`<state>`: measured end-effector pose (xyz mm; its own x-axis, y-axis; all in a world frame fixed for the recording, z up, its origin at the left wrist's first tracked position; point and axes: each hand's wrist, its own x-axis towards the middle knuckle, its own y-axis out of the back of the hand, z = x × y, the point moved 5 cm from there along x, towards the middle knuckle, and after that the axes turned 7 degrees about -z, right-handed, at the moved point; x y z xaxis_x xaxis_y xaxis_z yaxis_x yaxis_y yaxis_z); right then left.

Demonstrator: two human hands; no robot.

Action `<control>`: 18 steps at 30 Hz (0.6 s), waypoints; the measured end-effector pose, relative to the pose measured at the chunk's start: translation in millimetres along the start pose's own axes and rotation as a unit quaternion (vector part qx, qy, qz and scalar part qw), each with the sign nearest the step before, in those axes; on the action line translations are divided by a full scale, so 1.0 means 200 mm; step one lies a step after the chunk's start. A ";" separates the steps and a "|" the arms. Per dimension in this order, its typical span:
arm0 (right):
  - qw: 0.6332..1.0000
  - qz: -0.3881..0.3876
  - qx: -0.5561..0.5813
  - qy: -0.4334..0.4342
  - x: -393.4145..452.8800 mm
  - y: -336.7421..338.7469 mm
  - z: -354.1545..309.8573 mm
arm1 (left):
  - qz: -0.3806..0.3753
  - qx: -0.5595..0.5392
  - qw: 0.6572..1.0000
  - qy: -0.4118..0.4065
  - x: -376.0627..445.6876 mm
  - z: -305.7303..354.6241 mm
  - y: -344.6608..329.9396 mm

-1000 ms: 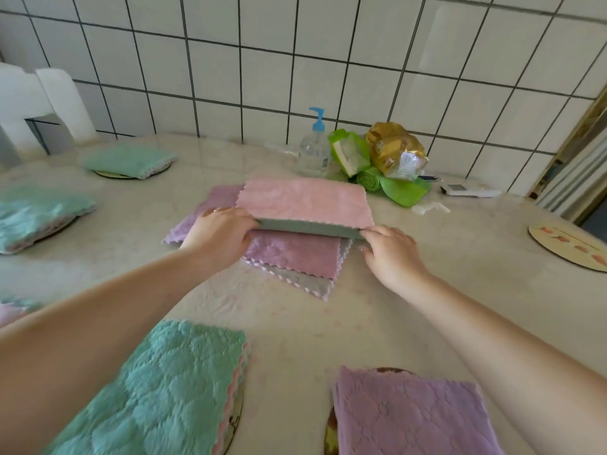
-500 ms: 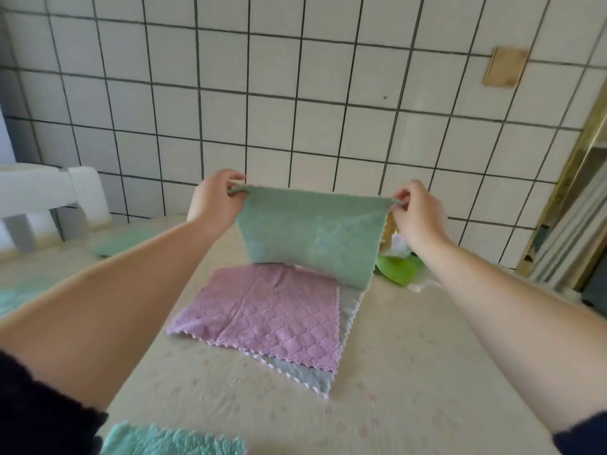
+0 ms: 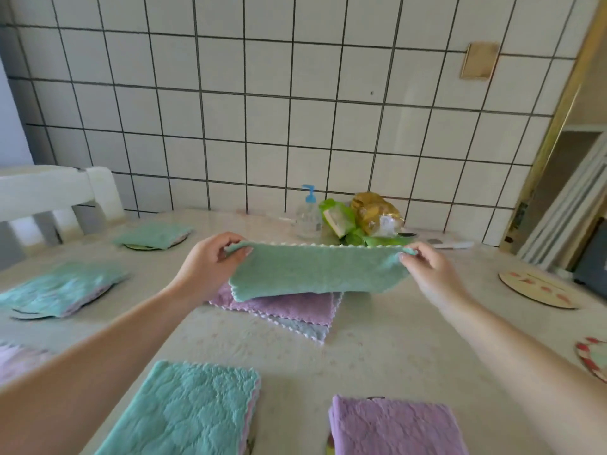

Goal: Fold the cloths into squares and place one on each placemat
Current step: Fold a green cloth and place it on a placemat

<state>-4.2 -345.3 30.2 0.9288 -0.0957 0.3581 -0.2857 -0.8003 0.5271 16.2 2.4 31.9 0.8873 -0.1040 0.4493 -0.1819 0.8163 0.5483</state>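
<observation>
Hands hold a green cloth (image 3: 315,270) up over the middle of the surface (image 3: 377,349). Left hand (image 3: 210,264) pinches the cloth's top left corner, with its fingers (image 3: 238,249) closed on the edge. Right hand (image 3: 427,270) pinches the top right corner the same way. The cloth is stretched flat between them, and its lower edge hangs just above a purple cloth (image 3: 289,305). That purple cloth lies flat on a pale blue cloth (image 3: 305,330), which peeks out under it.

Close to the person, a folded teal cloth (image 3: 187,412) lies on the left and a folded purple cloth (image 3: 391,428) lies on the right. Two more folded teal cloths sit on round mats at the left, one near (image 3: 62,287) and one far (image 3: 152,234). A bare placemat (image 3: 538,290) lies at the right, and part of another mat (image 3: 594,356) shows at the right edge.

At the back, by the tiled wall (image 3: 262,110), stand a pump bottle (image 3: 308,215), green bags (image 3: 341,221) and a gold packet (image 3: 374,211). A white chair (image 3: 56,195) is at the left.
</observation>
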 end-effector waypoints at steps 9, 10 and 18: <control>0.985 -0.134 0.033 -0.106 -0.35 -0.09 0.21 | -0.188 0.052 0.980 0.038 -0.29 -0.09 -0.12; 0.983 -0.145 0.020 -0.112 -0.38 -0.09 0.21 | -0.201 0.056 0.977 0.046 -0.30 -0.10 -0.12; 0.974 -0.157 0.045 -0.154 -0.35 -0.10 0.25 | -0.170 0.083 0.977 0.096 -0.21 -0.20 -0.16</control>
<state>-51.5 -351.8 -44.9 0.9978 0.0009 -0.0656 0.0336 -0.8659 0.4990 0.6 3.1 -32.6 0.9687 -0.2317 0.0896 0.0851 0.6483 0.7566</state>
